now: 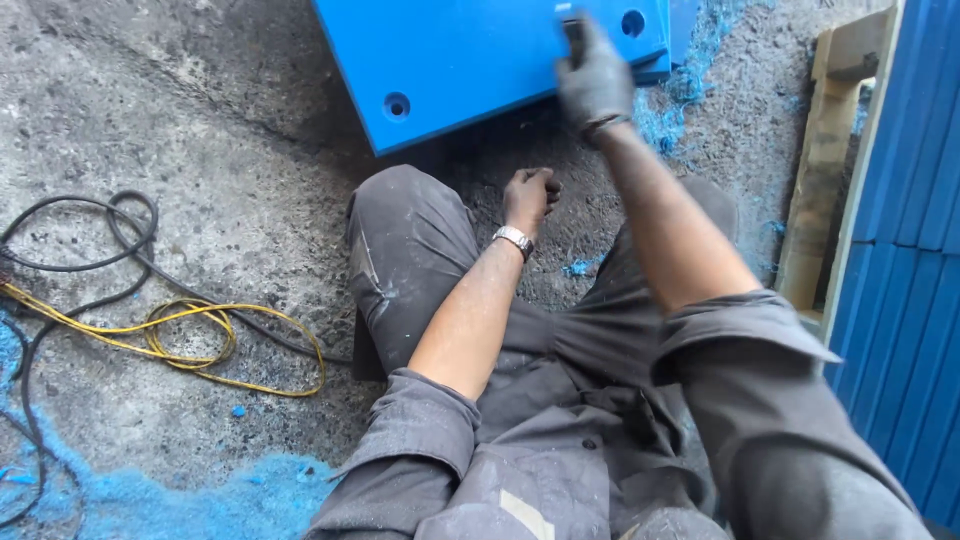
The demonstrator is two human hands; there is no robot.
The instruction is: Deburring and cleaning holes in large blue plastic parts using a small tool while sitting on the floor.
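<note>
I sit on a rough concrete floor in grey work clothes. My right hand (593, 80), in a grey glove, is raised over the near edge of a blue plastic slab (470, 60) with round holes, and it looks closed on a small dark tool that is blurred. My bare left hand (528, 196), with a metal wristwatch, rests fisted on the ground between my knees, just below the slab's lower edge. Nothing shows inside the left fist.
Black and yellow cables (170, 330) lie coiled on the floor at left. Blue plastic shavings (150, 500) cover the lower left and the floor by the slab. A wooden pallet (825, 150) and stacked blue panels (910, 280) stand at right.
</note>
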